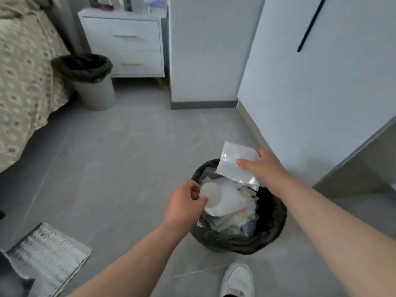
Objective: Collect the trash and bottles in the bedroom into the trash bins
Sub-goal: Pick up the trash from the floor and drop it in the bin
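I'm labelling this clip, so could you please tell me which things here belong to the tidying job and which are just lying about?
Part of the job: paper cup in the left hand; plastic bag in the right hand; full bin below them; second bin farther off.
Just lying about: bed, nightstand, mat, shoe.

The floor point(120, 159) is laid with large grey tiles. A bed point(23, 82) covered in a beige patterned spread is seen at the left. A white nightstand point(128, 43) with two drawers is set beside a white wall section point(205, 50). A pale door point(321, 93) with a thin black handle point(312, 24) is seen at the right. A grey striped mat point(47, 251) is spread at the lower left.
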Demonstrator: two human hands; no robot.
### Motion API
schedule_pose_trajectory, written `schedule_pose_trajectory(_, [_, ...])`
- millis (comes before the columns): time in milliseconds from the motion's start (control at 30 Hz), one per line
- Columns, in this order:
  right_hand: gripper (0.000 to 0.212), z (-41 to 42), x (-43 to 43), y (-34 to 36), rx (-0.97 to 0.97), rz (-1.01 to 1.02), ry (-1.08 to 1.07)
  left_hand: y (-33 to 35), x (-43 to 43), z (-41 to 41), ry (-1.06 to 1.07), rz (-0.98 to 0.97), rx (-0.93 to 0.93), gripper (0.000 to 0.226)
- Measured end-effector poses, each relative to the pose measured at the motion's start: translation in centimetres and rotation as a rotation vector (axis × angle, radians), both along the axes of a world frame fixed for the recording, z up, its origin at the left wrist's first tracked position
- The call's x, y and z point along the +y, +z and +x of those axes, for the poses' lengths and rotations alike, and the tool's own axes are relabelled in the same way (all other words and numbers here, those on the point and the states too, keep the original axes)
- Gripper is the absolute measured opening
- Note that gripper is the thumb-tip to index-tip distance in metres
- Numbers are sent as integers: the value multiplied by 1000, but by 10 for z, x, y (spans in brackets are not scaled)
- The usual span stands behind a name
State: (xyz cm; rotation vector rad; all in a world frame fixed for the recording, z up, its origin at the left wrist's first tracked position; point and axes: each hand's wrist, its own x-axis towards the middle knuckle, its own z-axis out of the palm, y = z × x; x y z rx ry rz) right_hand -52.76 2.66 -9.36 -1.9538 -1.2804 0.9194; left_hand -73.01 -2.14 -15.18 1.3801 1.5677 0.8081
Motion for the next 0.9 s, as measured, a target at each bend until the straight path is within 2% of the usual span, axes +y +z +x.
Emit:
schedule_pose_trajectory(100, [30, 28, -10, -13, 70, -127, 1, -11, 11, 35, -104, -7, 204, 18])
schedule_pose_trajectory(200, [41, 34, -13, -33, -20, -256, 66, -23, 16, 43, -227, 65, 500, 26])
schedule_pose_trajectory(267, [59, 31, -13, -40, -229, -329, 169, -29, 13, 39, -267, 182, 691, 45])
schedule_pose_trajectory(333, [65, 25, -12, -43, -612, -258, 252, -33, 4, 30, -303, 201, 766, 77])
schedule_pose_trajectory(367, [60, 19, -14, -44, -751, -162, 270, -36, -2, 25, -344, 175, 770, 91])
schedule_pose_trajectory(433, [56, 4, -15, -47, -818, -70, 334, -42, -11, 16, -405, 96, 739, 108])
schedule_pose_trajectory(533, [75, -19, -17, -67, -691, -316, 475, -49, -11, 9, -414, 36, 619, 118])
schedule_pose_trajectory(600, [87, -25, -20, -83, -704, -467, 535, -52, -9, 9, -411, 39, 598, 123])
schedule_pose_trajectory(767, [92, -21, -22, -114, -702, -660, 543, -55, -8, 11, -406, 45, 619, 125])
schedule_pose_trajectory(900, [89, -28, -15, -99, -803, -564, 516, -48, -8, 5, -428, 80, 582, 112])
